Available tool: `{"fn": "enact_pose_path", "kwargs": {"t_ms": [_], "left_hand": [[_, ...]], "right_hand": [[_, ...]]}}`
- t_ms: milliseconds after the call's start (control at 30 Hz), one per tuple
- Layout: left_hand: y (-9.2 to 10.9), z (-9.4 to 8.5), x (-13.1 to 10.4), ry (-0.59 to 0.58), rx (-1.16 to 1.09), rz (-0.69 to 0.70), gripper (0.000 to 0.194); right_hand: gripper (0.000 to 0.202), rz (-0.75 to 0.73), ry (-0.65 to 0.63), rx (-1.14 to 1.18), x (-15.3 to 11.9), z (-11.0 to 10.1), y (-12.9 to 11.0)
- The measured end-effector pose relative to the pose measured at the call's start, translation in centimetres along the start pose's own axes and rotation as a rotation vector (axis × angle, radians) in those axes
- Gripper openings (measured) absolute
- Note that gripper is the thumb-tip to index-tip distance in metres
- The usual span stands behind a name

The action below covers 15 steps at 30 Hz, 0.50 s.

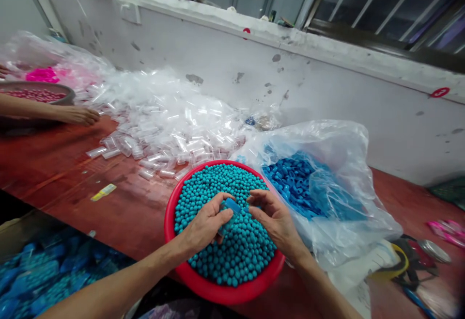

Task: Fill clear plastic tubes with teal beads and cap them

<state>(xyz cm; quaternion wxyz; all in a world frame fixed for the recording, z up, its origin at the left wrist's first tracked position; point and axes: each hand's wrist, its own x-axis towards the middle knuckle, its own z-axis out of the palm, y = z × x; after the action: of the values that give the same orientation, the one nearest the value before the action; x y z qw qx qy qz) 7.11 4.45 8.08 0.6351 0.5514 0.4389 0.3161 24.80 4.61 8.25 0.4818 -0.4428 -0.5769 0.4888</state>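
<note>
My left hand (209,219) is closed around a small clear tube with a blue cap (232,206). Most of the tube's body is hidden behind the fingers. Just right of the cap, my right hand (272,215) has its fingers curved and apart, with nothing visible between them. Both hands are above a red basin (232,295) filled with round teal beads (240,256). To the right of the basin, loose blue caps (294,178) lie in an open clear plastic bag (348,149).
A heap of clear empty tubes (174,135) spreads behind the basin on the red table (72,188). Filled blue-capped tubes (39,275) lie in a box lower left. Another person's hand (78,114) rests beside a bowl of pink beads (32,95). Tape (395,263) lies right.
</note>
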Motion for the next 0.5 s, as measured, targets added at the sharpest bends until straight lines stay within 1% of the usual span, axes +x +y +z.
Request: {"fn": "enact_pose_path", "kwargs": {"t_ms": [67, 133, 233, 300, 367, 433, 467, 500], "left_hand": [[0.3, -0.1, -0.2, -0.003, 0.053, 0.009, 0.03], [0.7, -0.1, -0.4, -0.024, 0.109, 0.026, 0.03], [1.3, -0.1, -0.7, -0.092, 0.158, 0.038, 0.025], [1.4, 0.0, -0.8, -0.092, 0.154, 0.024, 0.026], [1.2, 0.2, -0.8, -0.053, 0.122, 0.009, 0.032], [0.8, 0.5, -0.6, -0.02, 0.067, 0.001, 0.041], [0.7, 0.7, -0.5, -0.007, 0.037, 0.0, 0.044], [0.5, 0.9, -0.3, 0.011, 0.012, 0.013, 0.045]], "right_hand": [[0.03, -0.011, 0.058, 0.038, 0.1, 0.2, 0.1], [0.031, 0.005, 0.089, 0.088, 0.3, 0.5, -0.1], [0.035, 0.044, 0.08, 0.153, 0.9, 0.8, -0.7], [0.035, 0.064, 0.067, 0.153, 1.1, 0.9, -1.0], [0.028, 0.058, 0.06, 0.077, 1.0, 1.1, -1.1], [0.019, -0.007, 0.004, -0.086, 0.6, 1.3, -1.2], [0.021, -0.061, -0.046, -0.187, 0.2, 1.5, -1.1], [0.028, -0.12, -0.103, -0.288, -0.1, 1.6, -1.0]]}}
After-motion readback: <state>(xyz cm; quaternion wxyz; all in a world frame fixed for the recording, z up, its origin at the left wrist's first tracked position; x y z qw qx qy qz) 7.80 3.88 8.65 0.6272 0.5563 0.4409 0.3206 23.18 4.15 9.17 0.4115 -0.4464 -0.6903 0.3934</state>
